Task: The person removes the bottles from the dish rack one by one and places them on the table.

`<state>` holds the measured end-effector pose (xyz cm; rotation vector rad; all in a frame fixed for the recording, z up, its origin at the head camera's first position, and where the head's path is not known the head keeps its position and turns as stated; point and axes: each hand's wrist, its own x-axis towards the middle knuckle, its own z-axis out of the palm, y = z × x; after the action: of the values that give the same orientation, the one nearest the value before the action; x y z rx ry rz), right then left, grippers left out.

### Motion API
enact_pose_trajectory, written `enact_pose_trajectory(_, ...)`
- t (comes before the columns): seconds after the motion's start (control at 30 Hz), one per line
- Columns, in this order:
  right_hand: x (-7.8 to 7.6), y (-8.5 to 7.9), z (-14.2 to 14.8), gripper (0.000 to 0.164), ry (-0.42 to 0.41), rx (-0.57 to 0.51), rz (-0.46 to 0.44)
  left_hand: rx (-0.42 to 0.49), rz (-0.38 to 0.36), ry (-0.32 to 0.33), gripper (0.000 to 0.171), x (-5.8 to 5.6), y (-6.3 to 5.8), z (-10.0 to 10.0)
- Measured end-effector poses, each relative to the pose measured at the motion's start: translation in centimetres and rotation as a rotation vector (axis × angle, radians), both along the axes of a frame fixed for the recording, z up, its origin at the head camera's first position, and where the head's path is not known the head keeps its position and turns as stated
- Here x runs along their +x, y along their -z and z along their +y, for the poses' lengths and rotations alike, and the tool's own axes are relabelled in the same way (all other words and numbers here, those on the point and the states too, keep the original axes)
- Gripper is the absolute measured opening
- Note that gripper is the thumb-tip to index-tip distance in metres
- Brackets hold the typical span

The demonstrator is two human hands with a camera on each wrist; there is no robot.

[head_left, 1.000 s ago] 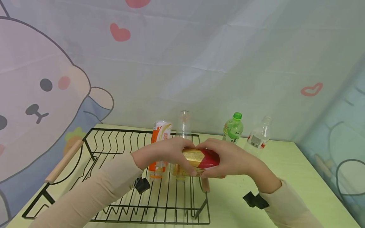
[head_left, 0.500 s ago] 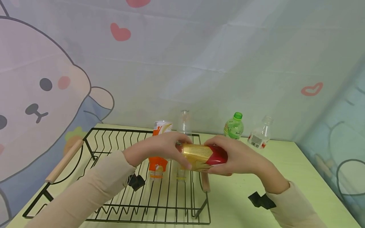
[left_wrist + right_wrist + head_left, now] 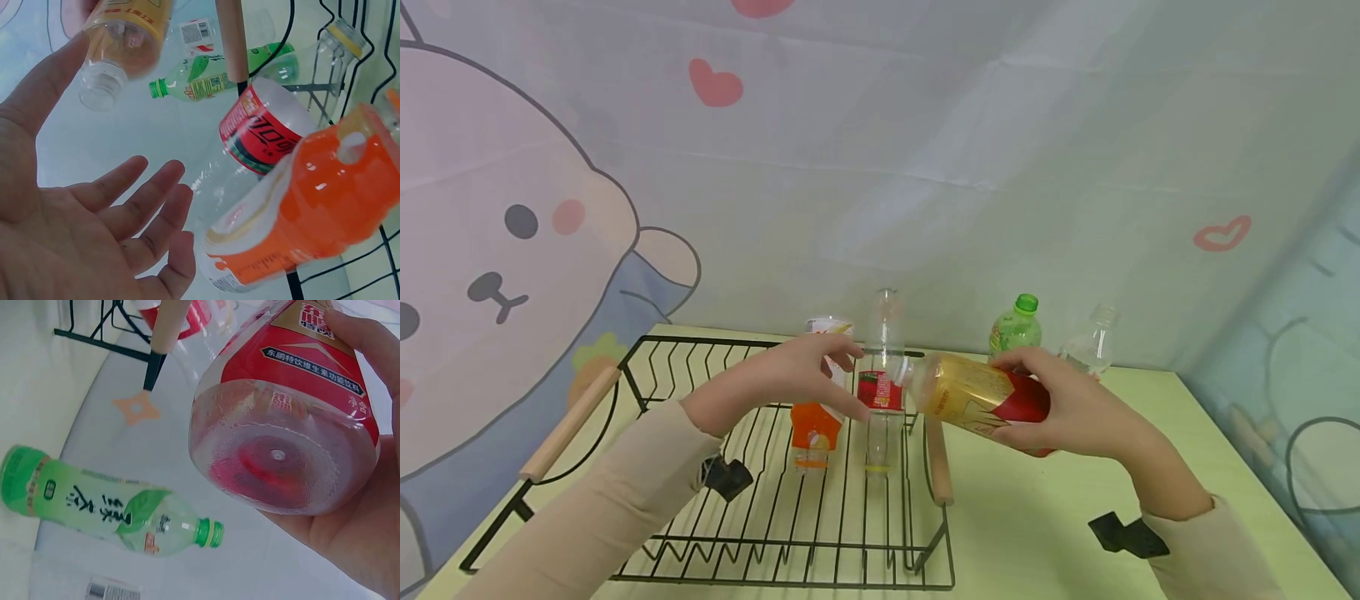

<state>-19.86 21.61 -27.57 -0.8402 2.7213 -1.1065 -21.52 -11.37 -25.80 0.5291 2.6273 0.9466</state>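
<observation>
Red-and-gold bottle [image 3: 981,398] is tipped nearly flat in the air, its base end in the right hand [image 3: 1075,417] and its clear neck pointing toward the left hand [image 3: 797,371]. The right fingers curl around its lower part, with the thumb on the near side; the base itself faces the right wrist camera. The left hand holds nothing: its thumb stands well away from the other fingers, which are spread and slightly bent, and a small gap separates them from the bottle's mouth.

Below the hands sits a black wire rack [image 3: 865,587], its front rail at the near side. At its right end a wooden handle [image 3: 938,467] lies under the held bottle's neck; a second wooden handle [image 3: 571,425] marks the left end. In the right part of the rack two bottles lean neck-down, side by side: an orange-labelled bottle [image 3: 816,427], partly hidden by the left hand, and a red-labelled bottle [image 3: 880,392], near the held neck but apart from it.

Pale green tabletop [image 3: 1022,517] stretches past the rack's right edge, leaving room below the right hand and out to the table's right edge. Farther back, a green-capped bottle [image 3: 1015,333] stands upright, with a clear bottle [image 3: 1086,354] just to its right; the right hand hides their lower parts. Behind the table's back edge hangs a pale curtain [image 3: 925,125] printed with hearts.
</observation>
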Motion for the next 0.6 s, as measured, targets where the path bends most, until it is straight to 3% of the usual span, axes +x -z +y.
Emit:
enact_pose_trajectory(0.2,0.2,0.1,2.0,0.066,0.052,-0.062,0.003,0.048,-0.016,-0.079,0.073,-0.3,1.0,-1.2)
enact_pose_trajectory(0.47,0.4,0.5,4.5,0.073,0.166,-0.087,0.054,0.172,-0.045,-0.211,0.081,-0.9,1.9,-2.0)
enact_pose_trajectory(0.6,0.1,0.8,5.8,0.075,0.227,-0.045,0.141,0.21,-0.053,-0.261,0.086,-1.1,2.3,-2.3)
